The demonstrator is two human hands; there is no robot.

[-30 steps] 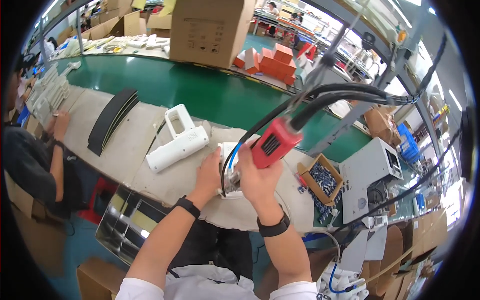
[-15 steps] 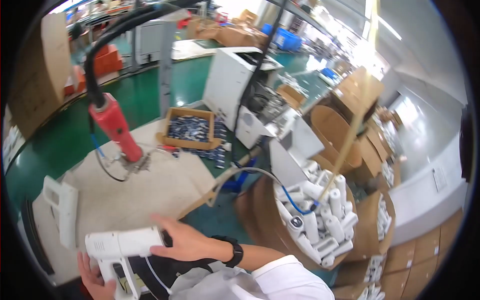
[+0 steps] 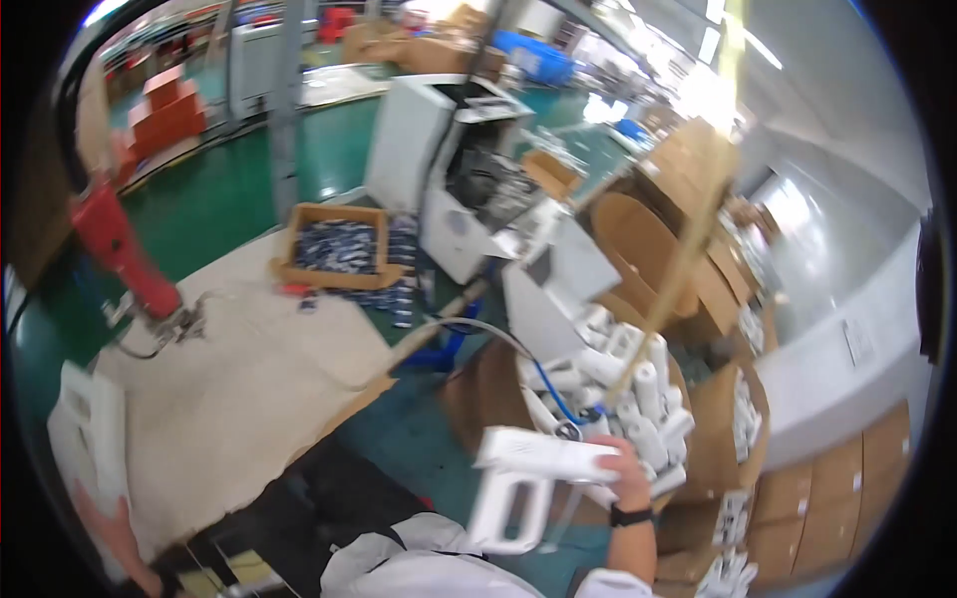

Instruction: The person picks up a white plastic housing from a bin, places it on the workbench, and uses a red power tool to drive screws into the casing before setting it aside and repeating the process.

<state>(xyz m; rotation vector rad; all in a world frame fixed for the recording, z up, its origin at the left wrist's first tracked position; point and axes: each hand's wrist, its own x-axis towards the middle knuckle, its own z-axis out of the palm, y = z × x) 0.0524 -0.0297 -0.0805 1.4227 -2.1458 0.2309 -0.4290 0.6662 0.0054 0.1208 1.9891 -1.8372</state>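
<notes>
My right hand (image 3: 628, 472) grips the barrel end of a white gun-shaped housing (image 3: 513, 503) with a looped handle. It is held out to the right, in front of a big carton (image 3: 488, 394) filled with similar white housings (image 3: 648, 389). A thin white cable seems to hang below it. At the far left, my left hand (image 3: 105, 520) is at the lower end of another white gun-shaped housing (image 3: 95, 424), with thumb and fingers on either side; motion blurs them. That housing lies along the left edge of the beige-topped table (image 3: 249, 369).
A red hanging tool (image 3: 125, 244) with a thick black cable stands over the table's left part. At the back is a box of small dark parts (image 3: 339, 244). A white cabinet (image 3: 404, 140) stands beyond. A yellow pole (image 3: 688, 239) and blue hose (image 3: 553, 384) cross the right side.
My right hand has carried the white housing from the table's front to the right, toward the carton. My left hand has let go of it and moved to the other housing. The view has shifted right.
</notes>
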